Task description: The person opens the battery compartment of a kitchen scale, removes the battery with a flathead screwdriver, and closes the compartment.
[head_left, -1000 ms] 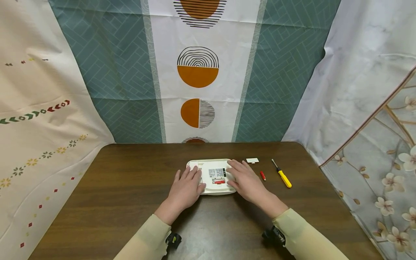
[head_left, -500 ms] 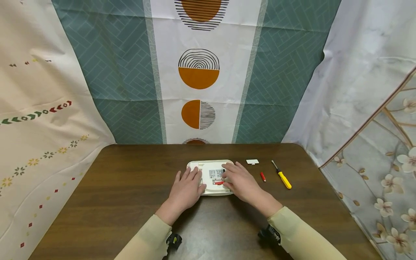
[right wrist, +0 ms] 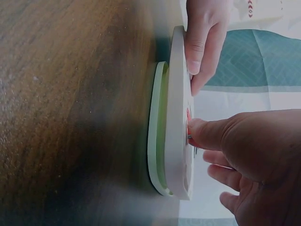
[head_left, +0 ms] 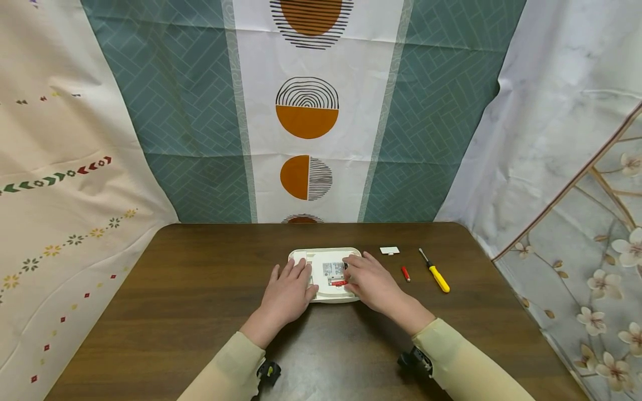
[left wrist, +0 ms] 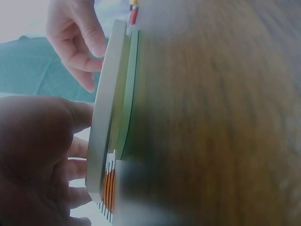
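Observation:
A flat white device [head_left: 321,256] lies back side up on the table, showing a printed label and an uncovered battery compartment. Its lower rim is pale green in both wrist views [right wrist: 155,141]. A red battery [head_left: 338,283] sits in the compartment. With fingers spread, my left hand [head_left: 287,289] rests across the device's left end. My right hand [head_left: 370,281] is over the right end, its thumb [right wrist: 204,133] against the battery's end. The other fingers are bent beside the device, and the index finger is largely hidden behind the thumb in the right wrist view.
Right of the device lie a small white cover [head_left: 389,250], a second red battery [head_left: 405,273] and a screwdriver [head_left: 435,272] with a yellow handle. The dark wooden table [head_left: 210,278] ends at patterned curtains [head_left: 306,184] behind and at both sides.
My right hand has moved left from the device's right edge onto the battery compartment, its thumb and fingers coming to the battery. My left hand stays in place.

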Demonstrator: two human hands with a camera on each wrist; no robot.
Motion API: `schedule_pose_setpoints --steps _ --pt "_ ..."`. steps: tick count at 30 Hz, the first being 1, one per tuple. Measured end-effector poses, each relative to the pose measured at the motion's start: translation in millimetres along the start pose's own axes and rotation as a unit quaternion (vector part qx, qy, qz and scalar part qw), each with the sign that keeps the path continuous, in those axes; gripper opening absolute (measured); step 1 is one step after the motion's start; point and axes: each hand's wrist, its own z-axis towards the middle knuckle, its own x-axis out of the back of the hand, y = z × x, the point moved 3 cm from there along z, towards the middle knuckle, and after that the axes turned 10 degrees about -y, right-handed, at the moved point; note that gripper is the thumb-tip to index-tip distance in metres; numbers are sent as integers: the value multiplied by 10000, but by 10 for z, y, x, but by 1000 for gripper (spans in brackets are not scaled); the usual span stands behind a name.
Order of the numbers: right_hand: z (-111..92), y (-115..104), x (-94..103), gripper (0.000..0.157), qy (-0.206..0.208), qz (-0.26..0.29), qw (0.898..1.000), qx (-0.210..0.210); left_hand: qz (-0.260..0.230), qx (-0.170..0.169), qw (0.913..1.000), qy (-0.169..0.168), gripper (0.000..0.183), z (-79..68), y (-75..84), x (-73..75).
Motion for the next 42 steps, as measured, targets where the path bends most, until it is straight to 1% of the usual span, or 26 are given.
schedule_pose_setpoints --steps 9,17,21,23,30,33,42 --pt "18 23 -38 19 -9 -48 10000 64 31 -4 10000 6 61 1 3 -9" --pt "112 22 1 18 -358 -123 9993 9 33 -3 10000 36 61 -1 -8 -22" --pt "133 7 17 18 -455 -216 9987 -12 32 -20 10000 49 61 -3 -9 -26" --pt "134 -4 17 19 -453 -344 9984 -9 31 -28 10000 52 61 -4 -8 -27" --pt "128 -41 -1 15 -360 -660 9971 -64 32 -16 10000 54 61 -2 0 -17" --pt "115 -57 -1 15 -261 -732 9970 -70 26 -1 10000 43 61 -8 1 -11" --pt "53 -76 -9 25 233 -634 9977 -48 24 19 10000 41 60 -14 3 -3"
